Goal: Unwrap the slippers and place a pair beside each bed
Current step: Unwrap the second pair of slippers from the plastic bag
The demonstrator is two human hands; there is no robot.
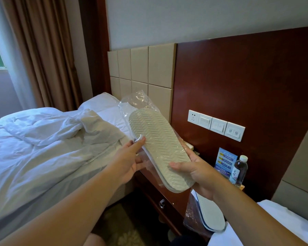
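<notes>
- Starting wide: rumpled bed (43,148) on the left, second bed (277,221) at the right, dark counter (169,196) between them. Where are the slippers?
- The slippers (160,148) are held up over the counter, ribbed sole facing the camera, inside a clear bag (137,100). The right hand (197,173) grips the near end, thumb on the sole. The left hand (130,160) pinches the side edge through the film.
- Handling?
- Probably light, thin and bendy. The film looks slick and may slide. Best to hold the near end firm and pull at the loose film at the far end.
- Contents?
- Seemingly two stacked, though I can't be sure. A second bag (210,213) with a slipper inside lies at the counter's near end. A capped bottle (239,170) holds dark liquid.
</notes>
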